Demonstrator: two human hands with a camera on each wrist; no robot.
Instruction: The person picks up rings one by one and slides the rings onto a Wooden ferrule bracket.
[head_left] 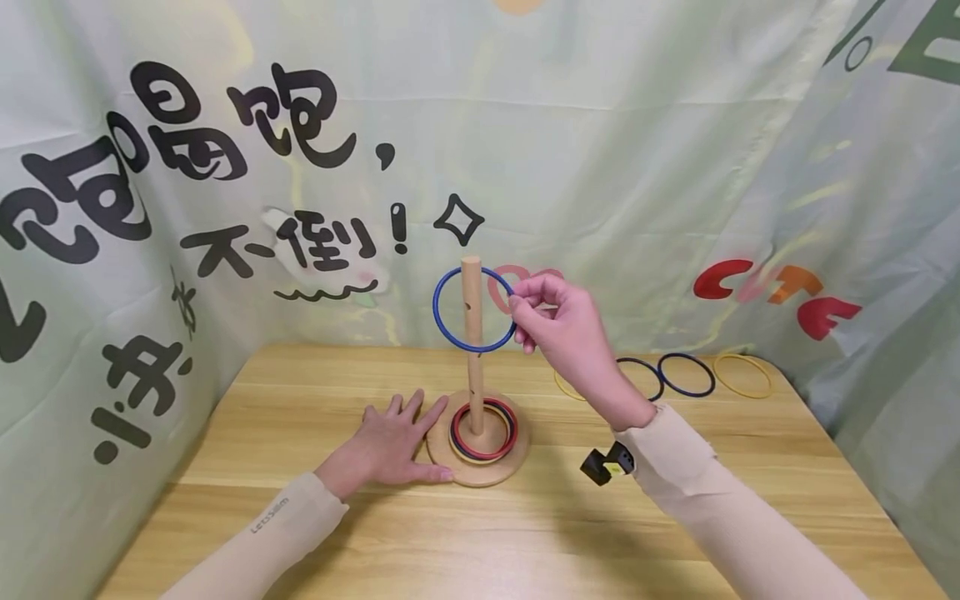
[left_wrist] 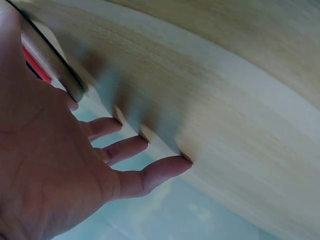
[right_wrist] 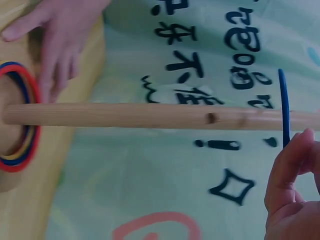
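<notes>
At the upper end of the wooden post (head_left: 472, 287), the right hand (head_left: 566, 329) pinched a blue ring (head_left: 436, 310) between thumb and fingers. The ring encircled the post just below its top: near edge in front, far edge behind. The left hand (head_left: 393, 450) gripped nothing; its fingers were spread, with thumb and index finger touching the rim of the round base (head_left: 480, 477).

A ring stack (head_left: 514, 433) lay around the foot of the post, red uppermost, with dark blue and yellow visible beneath. To the right, near the back of the table (head_left: 465, 550), four loose rings lay in a row: a partly hidden yellow ring (head_left: 567, 395), a partly hidden dark ring (head_left: 637, 360), a blue ring (head_left: 693, 396) and an outer yellow ring (head_left: 750, 397). The right hand and wrist obstructed the view of the first two — the outer two lay unobstructed. A small black device (head_left: 600, 465) was positioned beside the right sleeve (head_left: 675, 454).

The table had a light wood-grain surface, and a shadow fell across it right of the base. A pale green curtain (head_left: 600, 167) enclosed the work area; it carried large black characters, a four-pointed star outline and coloured lettering.
</notes>
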